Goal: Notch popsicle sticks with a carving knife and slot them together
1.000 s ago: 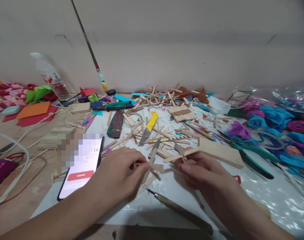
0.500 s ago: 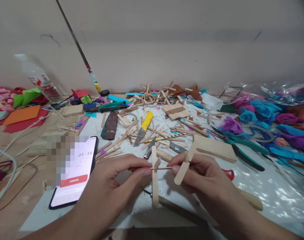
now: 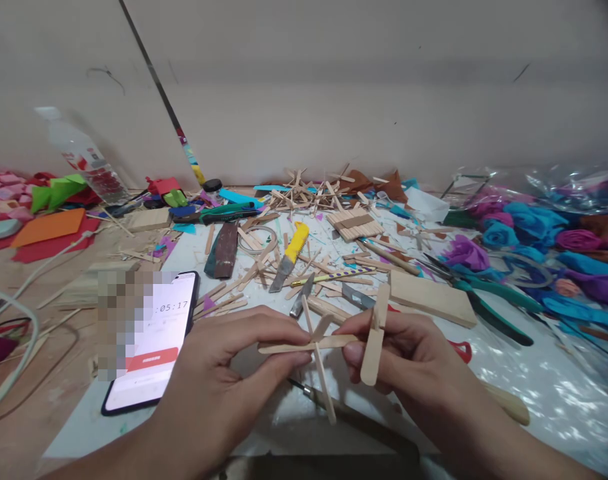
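Note:
Two wooden craft sticks [image 3: 325, 383] cross each other in front of me, with a short stub of wood standing at their joint. Thumb and fingers of my left hand [image 3: 209, 367] pinch this crossed piece near its centre. My right hand [image 3: 414, 350] is closed on a second craft-stick piece [image 3: 371, 357], which tilts upright and looks notched or joined near its middle. One arm of the cross reaches to the right fingertips; whether the two pieces are joined there is hidden. Below the hands lies a dark-handled tool with a thin metal tip [image 3: 354, 417].
A lit phone [image 3: 157, 360] lies left of my hands. Beyond them are a yellow utility knife [image 3: 290, 257], loose blades, a stick pile [image 3: 309, 193] and a wood block [image 3: 431, 297]. Green-handled pliers [image 3: 499, 313] and crepe-paper flowers [image 3: 514, 223] are at right, a bottle [image 3: 87, 157] at left.
The crossed sticks have turned, so one now lies sideways between my hands and the other slants downward. The right-hand piece has swung more upright. Both hands stay close together.

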Motion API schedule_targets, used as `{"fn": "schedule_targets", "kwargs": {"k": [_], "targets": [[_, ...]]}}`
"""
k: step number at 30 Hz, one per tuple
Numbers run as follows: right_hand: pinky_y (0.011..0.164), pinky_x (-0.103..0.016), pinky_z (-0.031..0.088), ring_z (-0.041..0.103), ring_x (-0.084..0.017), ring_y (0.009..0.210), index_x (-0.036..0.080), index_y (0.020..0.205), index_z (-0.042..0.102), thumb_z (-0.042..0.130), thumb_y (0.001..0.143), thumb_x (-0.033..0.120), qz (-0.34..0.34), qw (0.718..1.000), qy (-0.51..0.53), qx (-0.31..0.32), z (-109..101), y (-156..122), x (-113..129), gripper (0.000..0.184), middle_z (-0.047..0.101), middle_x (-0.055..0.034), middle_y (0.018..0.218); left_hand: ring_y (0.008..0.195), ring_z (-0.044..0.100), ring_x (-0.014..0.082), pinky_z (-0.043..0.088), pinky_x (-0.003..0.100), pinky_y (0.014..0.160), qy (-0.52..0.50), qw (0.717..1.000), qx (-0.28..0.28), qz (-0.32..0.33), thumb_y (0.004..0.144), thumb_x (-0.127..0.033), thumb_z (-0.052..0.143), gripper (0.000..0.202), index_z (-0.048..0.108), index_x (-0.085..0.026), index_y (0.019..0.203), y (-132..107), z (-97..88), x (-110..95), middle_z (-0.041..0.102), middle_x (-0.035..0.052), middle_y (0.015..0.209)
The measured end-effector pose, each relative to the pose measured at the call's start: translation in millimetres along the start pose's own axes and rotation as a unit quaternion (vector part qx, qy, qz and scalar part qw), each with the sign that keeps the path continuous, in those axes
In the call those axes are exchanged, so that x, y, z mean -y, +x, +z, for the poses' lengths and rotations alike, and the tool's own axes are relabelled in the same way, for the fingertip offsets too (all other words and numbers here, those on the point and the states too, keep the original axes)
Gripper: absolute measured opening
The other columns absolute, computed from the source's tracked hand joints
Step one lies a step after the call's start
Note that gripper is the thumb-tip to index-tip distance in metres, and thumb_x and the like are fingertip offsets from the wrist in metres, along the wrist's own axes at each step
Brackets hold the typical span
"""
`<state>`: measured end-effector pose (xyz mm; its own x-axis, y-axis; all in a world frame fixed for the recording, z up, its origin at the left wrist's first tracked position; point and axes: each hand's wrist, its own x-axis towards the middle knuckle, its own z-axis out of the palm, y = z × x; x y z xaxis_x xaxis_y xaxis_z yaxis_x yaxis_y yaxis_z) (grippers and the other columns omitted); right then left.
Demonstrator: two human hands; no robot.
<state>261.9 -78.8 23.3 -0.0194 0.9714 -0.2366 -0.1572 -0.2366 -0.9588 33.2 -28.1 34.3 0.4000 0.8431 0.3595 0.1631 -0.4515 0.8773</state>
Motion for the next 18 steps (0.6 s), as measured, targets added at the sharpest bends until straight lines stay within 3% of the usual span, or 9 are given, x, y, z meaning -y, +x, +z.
{"fn": "schedule_targets", "kwargs": {"k": [11,18], "targets": [[0.058,-0.023,0.047,0.059,-0.012,0.062,0.023,0.082,0.083,0.098,0.077,0.046,0.0,1.0,-0.001,-0.013,5,-3,6,0.028,0.072,0.0002,0.071,0.091,0.077,0.0155,0.059,0.024,0.086,-0.042,0.998,0.024,-0.048,0.089,-0.02,0.088,0.015,0.085,-0.034,0.095,0,-0.5,2,0.083,-0.0059,0.096],[0.054,-0.022,0.037,0.048,-0.009,0.054,0.018,0.076,0.079,0.1,0.074,0.039,0.065,0.994,0.052,0.071,14,-6,5,0.03,0.063,0.0032,0.06,0.095,0.074,0.0147,0.056,0.024,0.089,-0.023,0.998,0.062,-0.01,0.094,-0.016,0.082,0.015,0.08,-0.031,0.097,0,0.8,4,0.08,-0.0057,0.099]]}}
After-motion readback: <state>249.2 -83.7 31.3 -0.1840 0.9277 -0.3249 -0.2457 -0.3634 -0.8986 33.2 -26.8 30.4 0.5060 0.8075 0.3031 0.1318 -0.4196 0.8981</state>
